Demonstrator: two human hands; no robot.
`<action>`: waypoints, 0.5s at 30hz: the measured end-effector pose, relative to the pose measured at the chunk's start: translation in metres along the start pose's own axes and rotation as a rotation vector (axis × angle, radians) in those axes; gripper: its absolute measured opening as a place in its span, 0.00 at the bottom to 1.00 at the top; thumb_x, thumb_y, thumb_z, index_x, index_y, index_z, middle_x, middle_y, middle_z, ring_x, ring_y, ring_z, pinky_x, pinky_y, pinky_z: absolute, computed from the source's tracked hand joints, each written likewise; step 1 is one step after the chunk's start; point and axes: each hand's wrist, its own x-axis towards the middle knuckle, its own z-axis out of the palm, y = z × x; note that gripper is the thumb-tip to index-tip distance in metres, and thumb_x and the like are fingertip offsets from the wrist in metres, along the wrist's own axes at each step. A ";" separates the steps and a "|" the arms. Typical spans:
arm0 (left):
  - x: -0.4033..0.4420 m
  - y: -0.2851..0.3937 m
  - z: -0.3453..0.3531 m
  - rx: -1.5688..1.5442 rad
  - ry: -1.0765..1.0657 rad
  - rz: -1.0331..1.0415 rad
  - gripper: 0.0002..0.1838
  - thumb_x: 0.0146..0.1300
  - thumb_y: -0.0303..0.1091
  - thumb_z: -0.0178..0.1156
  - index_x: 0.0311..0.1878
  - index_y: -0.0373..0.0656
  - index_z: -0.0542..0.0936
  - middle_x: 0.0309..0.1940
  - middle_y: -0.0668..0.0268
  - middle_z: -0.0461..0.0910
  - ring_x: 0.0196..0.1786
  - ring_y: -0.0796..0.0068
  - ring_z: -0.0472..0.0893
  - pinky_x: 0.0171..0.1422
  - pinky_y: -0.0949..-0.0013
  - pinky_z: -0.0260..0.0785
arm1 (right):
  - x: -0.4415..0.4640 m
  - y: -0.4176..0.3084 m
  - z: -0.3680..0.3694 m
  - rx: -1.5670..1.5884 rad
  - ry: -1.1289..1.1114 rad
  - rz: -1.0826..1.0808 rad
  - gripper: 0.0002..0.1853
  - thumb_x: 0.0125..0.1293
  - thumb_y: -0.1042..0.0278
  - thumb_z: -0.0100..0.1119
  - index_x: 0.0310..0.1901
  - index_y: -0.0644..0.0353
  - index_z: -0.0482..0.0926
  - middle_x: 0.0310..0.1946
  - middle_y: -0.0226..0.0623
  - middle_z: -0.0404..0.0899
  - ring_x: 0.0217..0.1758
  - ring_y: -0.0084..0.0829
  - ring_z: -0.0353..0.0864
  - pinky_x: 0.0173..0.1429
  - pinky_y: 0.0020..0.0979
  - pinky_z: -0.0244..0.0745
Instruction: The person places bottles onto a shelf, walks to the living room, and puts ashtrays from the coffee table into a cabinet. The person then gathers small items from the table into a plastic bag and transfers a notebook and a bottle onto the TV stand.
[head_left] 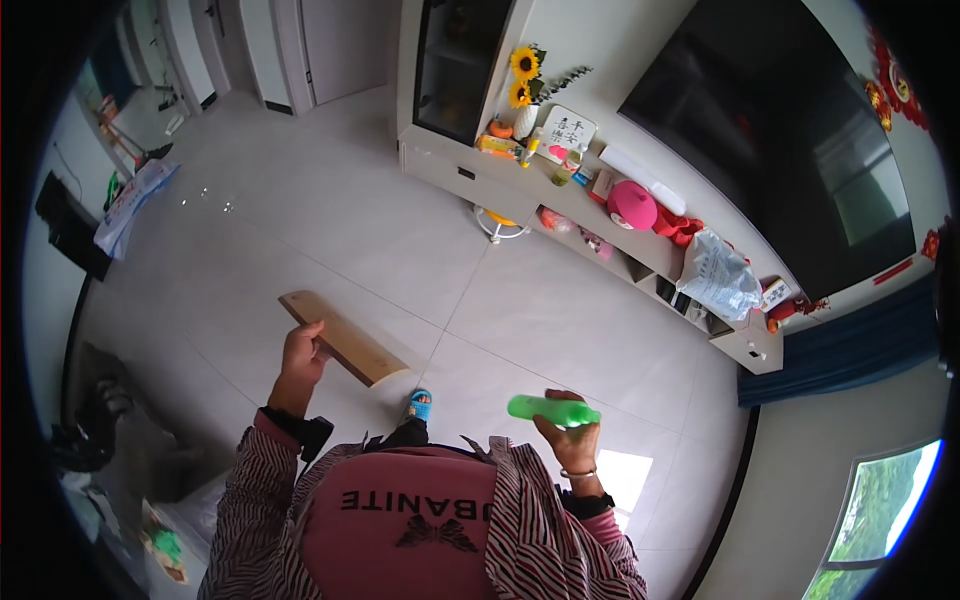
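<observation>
My left hand [300, 358] is closed on the near side of a long, flat brown cardboard box [352, 343], thumb on top. The box is held at a slant above the floor, with a pale edge at its near end. On the other side of my body, my right hand [574, 442] wraps around a green bottle [540, 408], which lies nearly level in the grip. Fingers cover part of the bottle, and its label, if any, cannot be read. A blue slipper [419, 404] on my foot shows below, between the two hands.
A low TV cabinet [440, 165] runs along the wall, bearing a sunflower vase [526, 121], a pink round toy [632, 205] and a plastic bag [718, 275]. Under it stands a small round stool [498, 222]. A wall-mounted television [770, 120] hangs above. Tiled floor [300, 210] stretches ahead.
</observation>
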 end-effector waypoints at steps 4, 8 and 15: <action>0.044 -0.003 0.045 0.052 -0.083 -0.089 0.12 0.64 0.31 0.49 0.49 0.37 0.72 0.40 0.63 0.78 0.41 0.71 0.79 0.42 0.67 0.72 | -0.005 0.006 -0.016 -0.071 0.121 0.127 0.21 0.45 0.78 0.69 0.44 0.69 0.76 0.38 0.41 0.81 0.39 0.28 0.81 0.44 0.28 0.77; 0.090 -0.020 0.060 0.110 -0.224 -0.172 0.04 0.62 0.33 0.52 0.36 0.44 0.75 0.25 0.70 0.75 0.26 0.76 0.73 0.32 0.73 0.66 | 0.002 -0.001 -0.018 -0.108 0.223 0.146 0.21 0.45 0.77 0.69 0.44 0.68 0.76 0.38 0.41 0.81 0.39 0.29 0.81 0.44 0.28 0.77; 0.121 -0.057 0.116 0.204 -0.320 -0.506 0.11 0.59 0.40 0.58 0.25 0.49 0.69 0.16 0.72 0.64 0.20 0.77 0.65 0.21 0.73 0.54 | 0.013 -0.004 -0.033 -0.077 0.300 0.205 0.21 0.45 0.72 0.70 0.43 0.65 0.77 0.39 0.40 0.81 0.39 0.31 0.82 0.44 0.29 0.77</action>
